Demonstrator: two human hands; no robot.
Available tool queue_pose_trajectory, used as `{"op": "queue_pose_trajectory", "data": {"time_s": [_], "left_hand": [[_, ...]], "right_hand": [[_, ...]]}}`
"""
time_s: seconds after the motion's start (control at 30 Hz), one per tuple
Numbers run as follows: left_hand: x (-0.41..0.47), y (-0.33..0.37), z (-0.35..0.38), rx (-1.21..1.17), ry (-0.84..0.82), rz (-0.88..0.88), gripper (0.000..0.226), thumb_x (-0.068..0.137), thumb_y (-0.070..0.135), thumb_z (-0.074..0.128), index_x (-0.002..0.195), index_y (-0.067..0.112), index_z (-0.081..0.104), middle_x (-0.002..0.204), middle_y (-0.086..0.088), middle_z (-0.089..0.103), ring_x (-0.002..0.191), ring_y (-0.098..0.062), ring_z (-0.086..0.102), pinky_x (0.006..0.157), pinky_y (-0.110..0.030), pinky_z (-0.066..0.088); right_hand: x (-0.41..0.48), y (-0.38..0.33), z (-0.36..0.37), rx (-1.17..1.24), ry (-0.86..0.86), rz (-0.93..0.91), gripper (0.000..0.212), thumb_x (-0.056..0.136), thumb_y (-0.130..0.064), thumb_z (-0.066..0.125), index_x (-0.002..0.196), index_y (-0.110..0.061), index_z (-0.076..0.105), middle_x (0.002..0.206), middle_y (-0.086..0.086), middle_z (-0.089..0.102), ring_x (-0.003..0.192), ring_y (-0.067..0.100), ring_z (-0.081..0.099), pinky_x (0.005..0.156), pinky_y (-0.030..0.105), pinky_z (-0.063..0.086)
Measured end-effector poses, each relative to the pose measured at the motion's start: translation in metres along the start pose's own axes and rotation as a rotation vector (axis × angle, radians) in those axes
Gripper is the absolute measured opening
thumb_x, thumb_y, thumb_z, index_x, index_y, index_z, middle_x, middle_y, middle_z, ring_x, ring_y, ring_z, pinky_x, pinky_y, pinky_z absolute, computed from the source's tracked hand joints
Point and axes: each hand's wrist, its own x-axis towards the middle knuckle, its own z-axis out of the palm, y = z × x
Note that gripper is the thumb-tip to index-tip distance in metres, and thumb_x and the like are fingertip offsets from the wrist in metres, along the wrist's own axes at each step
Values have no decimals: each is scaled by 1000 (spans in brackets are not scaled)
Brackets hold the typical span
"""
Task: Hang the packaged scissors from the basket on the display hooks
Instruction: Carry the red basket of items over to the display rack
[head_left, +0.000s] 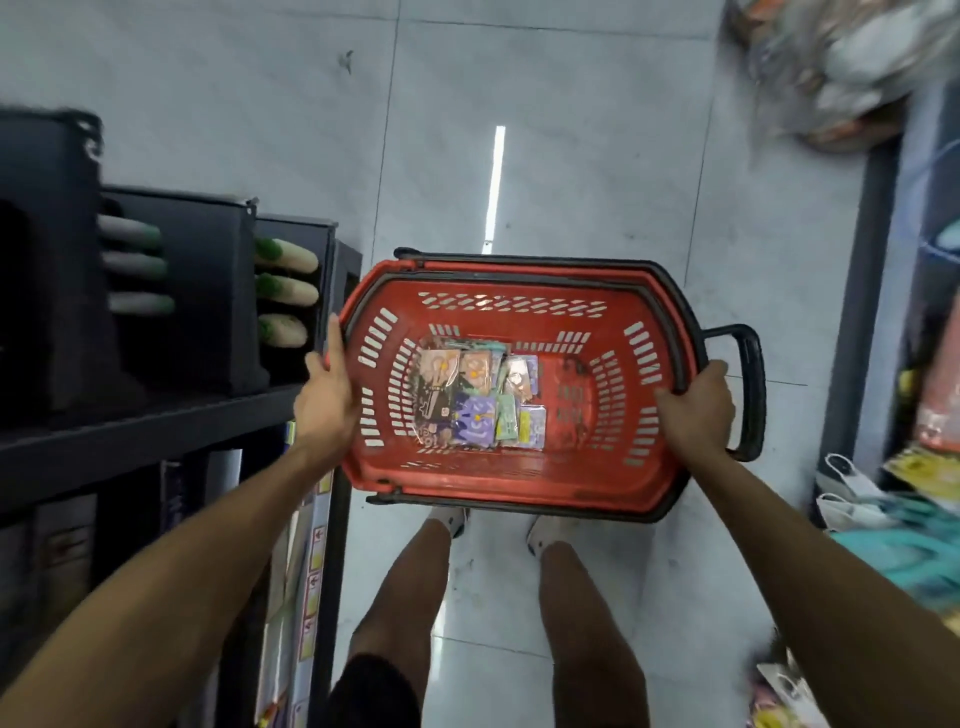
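Our left hand (330, 395) and right hand (696, 405) clamp opposite rims of the red basket (519, 486); shelving (156, 421) crowds our left, floor (571, 182) open ahead.

Red slotted basket (519, 480), level; colourful packaged scissors (480, 397) lie flat in a pile on its floor, left of centre.

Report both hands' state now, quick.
Left hand: grips the red basket's left rim.
Right hand: grips its right rim.
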Motion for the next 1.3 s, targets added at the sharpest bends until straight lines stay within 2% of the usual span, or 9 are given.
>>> {"op": "queue_pose_trajectory", "data": {"time_s": [0.13,0.23,0.33,0.43,0.67,0.87,1.0,1.13,1.3], "left_hand": [[-45,40,-77,16,32,55,97,101,33,62,166,23,-9,139,-23,41,83,-41,65,77,-53,54],[-74,83,-145,15,74,105,82,104,35,54,164,22,-1,141,-24,43,86,-42,64,74,-53,52],[-108,129,-203,91,119,219,73,106,23,47,164,10,4,135,-27,44,77,-39,59,67,-47,44],[-142,179,-252,233,159,295,71,107,15,43,164,2,2,132,-24,45,82,-38,62,67,-41,44],[-183,272,-312,181,227,475,39,105,18,48,138,3,33,116,-21,53,88,-48,68,72,-55,52],[-177,344,-313,182,224,669,31,104,22,47,128,7,37,112,-21,58,84,-48,68,69,-54,52],[-178,388,-310,142,152,846,61,101,40,56,149,22,24,108,-14,56,79,-44,68,70,-52,59],[-179,436,-307,224,75,1058,75,99,34,61,158,26,16,111,-16,53,80,-44,67,68,-49,56],[-191,495,-294,335,29,1353,78,101,26,58,163,23,12,126,-25,52,86,-47,67,68,-51,54]], "right_hand": [[-44,-19,-89,-37,83,21,45,88,-25,67,116,1,42,115,28,63,101,51,62,81,49,47],[-74,-37,-159,-29,170,16,46,85,-25,68,114,-1,43,113,28,64,99,50,63,83,50,48],[-103,-38,-231,-49,243,-7,52,84,-25,66,123,-3,39,118,29,61,101,51,63,86,53,51],[-122,-29,-288,-61,307,-40,60,90,-29,68,132,2,37,121,35,59,104,54,62,85,56,52],[-170,15,-380,-15,399,46,50,100,-30,64,125,5,39,115,38,59,97,54,63,78,54,51],[-206,52,-412,62,498,231,52,99,-31,64,125,8,41,112,34,62,94,51,66,75,52,55],[-236,69,-414,42,583,369,48,99,-31,64,119,5,41,110,34,61,91,51,67,71,50,51],[-269,86,-396,24,647,551,59,98,-35,61,133,1,30,117,35,58,91,54,66,75,58,56],[-322,97,-365,71,680,781,67,96,-32,66,137,8,31,120,39,55,99,53,61,81,54,54]]}}
